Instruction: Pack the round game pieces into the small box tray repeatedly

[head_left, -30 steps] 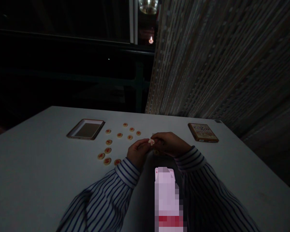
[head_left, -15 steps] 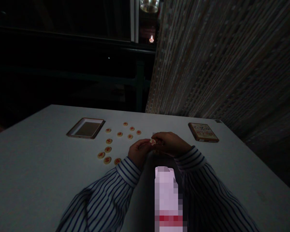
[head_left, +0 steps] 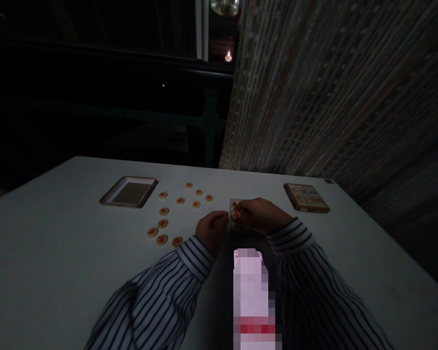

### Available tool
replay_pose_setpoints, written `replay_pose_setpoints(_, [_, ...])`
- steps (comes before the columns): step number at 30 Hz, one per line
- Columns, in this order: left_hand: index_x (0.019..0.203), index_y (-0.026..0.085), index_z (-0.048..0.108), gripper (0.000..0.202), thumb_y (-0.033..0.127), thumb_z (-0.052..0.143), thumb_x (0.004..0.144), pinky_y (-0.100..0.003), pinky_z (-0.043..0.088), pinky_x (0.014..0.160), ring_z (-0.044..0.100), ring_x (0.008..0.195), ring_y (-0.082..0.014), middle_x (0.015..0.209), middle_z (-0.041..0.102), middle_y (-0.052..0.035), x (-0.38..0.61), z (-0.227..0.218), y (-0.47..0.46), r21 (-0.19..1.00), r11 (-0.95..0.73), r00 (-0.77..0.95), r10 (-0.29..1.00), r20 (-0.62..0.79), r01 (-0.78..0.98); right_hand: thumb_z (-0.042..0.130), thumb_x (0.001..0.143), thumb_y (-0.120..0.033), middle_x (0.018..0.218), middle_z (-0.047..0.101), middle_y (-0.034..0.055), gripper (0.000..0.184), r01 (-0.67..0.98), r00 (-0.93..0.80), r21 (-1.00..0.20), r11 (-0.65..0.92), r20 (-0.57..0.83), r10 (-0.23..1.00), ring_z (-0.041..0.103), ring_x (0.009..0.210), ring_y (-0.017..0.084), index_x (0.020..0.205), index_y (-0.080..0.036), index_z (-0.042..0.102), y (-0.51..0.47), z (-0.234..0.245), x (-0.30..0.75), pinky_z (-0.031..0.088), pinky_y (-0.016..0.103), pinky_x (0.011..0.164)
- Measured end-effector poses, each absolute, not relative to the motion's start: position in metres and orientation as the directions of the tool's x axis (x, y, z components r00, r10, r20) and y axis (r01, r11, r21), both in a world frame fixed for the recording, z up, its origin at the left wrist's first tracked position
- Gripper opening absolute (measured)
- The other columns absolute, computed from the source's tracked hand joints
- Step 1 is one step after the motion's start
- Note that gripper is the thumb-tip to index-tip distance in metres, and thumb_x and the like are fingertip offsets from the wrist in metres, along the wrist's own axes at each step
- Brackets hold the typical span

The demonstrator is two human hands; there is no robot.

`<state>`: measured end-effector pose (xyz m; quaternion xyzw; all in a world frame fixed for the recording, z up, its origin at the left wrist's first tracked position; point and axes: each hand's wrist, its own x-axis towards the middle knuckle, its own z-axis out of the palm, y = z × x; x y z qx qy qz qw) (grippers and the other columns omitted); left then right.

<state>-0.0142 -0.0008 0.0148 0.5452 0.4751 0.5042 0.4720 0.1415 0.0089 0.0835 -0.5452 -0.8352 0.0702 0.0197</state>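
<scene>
My right hand [head_left: 264,214] pinches a round Chinese chess piece [head_left: 236,214] with a red character, above a small clear box [head_left: 234,201]. Other pieces seem to lie inside that box, partly hidden by the hand. Just left of the box, my left hand [head_left: 212,229] is closed, its fingertips at or very near the box's side. Whether it grips anything cannot be made out. Several more pieces with red marks, such as one chess piece [head_left: 164,211], lie scattered to the left of my hands.
On the white table [head_left: 76,253], an open shallow box part [head_left: 146,192] lies at the left and a printed box [head_left: 307,198] at the right. A lit phone [head_left: 250,291] sits between my forearms. Behind the table hangs a string curtain [head_left: 295,97].
My hands have moved apart. The right one has carried the piece slightly right, over the clear box, which shows more now. My left hand has let go of the piece.
</scene>
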Motion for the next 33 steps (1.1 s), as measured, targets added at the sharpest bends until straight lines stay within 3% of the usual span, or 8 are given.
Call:
replay_pose_setpoints(6, [0.078, 0.014, 0.064, 0.017, 0.024, 0.053, 0.069, -0.026, 0.05, 0.064, 0.062, 0.067, -0.015, 0.069, 0.067, -0.0038, -0.014, 0.011, -0.002, 0.978, -0.135, 0.045, 0.991, 0.13, 0.161, 0.048, 0.073, -0.035, 0.082, 0.065, 0.0047, 0.023, 0.893, -0.45, -0.043, 0.449, -0.125, 0.884, 0.056, 0.07, 0.015, 0.084, -0.021, 0.062, 0.012, 0.079, 0.142, 0.029, 0.024, 0.055])
replay_pose_setpoints(26, [0.084, 0.017, 0.064, 0.019, 0.021, 0.049, 0.073, -0.028, 0.049, 0.072, 0.062, 0.078, -0.0156, 0.083, 0.068, -0.0044, -0.015, 0.0, 0.0, 0.943, -0.222, 0.132, 0.972, 0.194, 0.247, 0.048, 0.074, -0.033, 0.087, 0.065, 0.0052, 0.024, 0.875, -0.483, -0.093, 0.474, -0.155, 0.862, 0.057, 0.079, 0.017, 0.087, -0.022, 0.065, 0.014, 0.066, 0.143, 0.036, 0.026, 0.066])
replay_pose_setpoints(33, [0.082, 0.017, 0.064, 0.018, 0.021, 0.051, 0.071, -0.027, 0.05, 0.068, 0.062, 0.075, -0.0157, 0.081, 0.068, -0.0045, -0.015, -0.001, 0.001, 0.967, -0.185, 0.135, 0.978, 0.162, 0.178, 0.05, 0.072, -0.036, 0.086, 0.065, 0.0056, 0.025, 0.877, -0.481, -0.079, 0.474, -0.155, 0.863, 0.058, 0.078, 0.018, 0.087, -0.022, 0.065, 0.013, 0.067, 0.142, 0.036, 0.026, 0.064])
